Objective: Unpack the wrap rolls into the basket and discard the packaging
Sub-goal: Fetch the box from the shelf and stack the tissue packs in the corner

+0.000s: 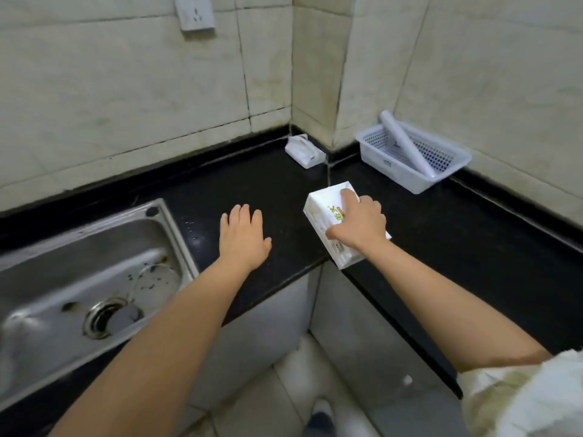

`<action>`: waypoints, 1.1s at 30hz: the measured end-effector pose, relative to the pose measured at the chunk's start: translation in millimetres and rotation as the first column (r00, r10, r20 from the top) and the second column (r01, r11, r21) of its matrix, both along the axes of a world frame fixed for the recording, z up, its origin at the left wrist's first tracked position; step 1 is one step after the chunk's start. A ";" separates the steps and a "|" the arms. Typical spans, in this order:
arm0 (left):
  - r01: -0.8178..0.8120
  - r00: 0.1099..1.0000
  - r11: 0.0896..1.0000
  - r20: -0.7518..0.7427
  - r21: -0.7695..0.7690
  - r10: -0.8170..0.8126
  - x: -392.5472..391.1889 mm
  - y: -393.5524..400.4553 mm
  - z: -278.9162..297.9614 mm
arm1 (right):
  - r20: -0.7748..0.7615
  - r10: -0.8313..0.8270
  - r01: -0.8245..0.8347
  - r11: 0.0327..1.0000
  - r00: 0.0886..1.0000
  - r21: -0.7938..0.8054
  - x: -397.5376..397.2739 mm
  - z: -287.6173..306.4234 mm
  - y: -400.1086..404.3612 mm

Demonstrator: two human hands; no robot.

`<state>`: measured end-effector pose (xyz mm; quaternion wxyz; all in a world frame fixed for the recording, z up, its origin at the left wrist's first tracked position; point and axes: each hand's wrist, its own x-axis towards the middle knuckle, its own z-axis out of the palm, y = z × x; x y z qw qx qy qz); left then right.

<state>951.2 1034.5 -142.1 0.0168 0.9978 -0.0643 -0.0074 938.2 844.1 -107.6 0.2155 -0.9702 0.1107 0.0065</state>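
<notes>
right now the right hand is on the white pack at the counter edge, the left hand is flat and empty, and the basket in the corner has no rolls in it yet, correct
Not quite. The head view shows one white wrap roll already lying slantwise in the white perforated basket, so the basket is not empty. The rest holds: the right hand grips the white pack at the counter edge, and the left hand is flat and empty.

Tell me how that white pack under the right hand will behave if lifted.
The white pack looks boxy and flat-sided, so it probably won't roll. It overhangs the counter edge, so it could tip off if nudged. The right hand spans it easily; likely light.
</notes>
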 end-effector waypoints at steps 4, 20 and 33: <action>-0.068 0.998 0.997 -0.015 -0.018 0.068 37.9 34.8 -9.0 | -0.023 0.057 -0.057 0.998 0.998 0.001 57.0 -9.4 25.7; -0.055 0.974 0.998 -0.221 -0.001 0.054 249.9 51.4 -48.0 | -0.150 -0.011 0.008 1.000 0.989 -0.020 297.8 -63.9 9.0; 0.203 0.951 0.971 -0.212 -0.126 -0.226 340.3 -65.6 -81.4 | -0.089 -0.201 0.193 0.977 0.976 -0.088 322.0 -68.6 -79.0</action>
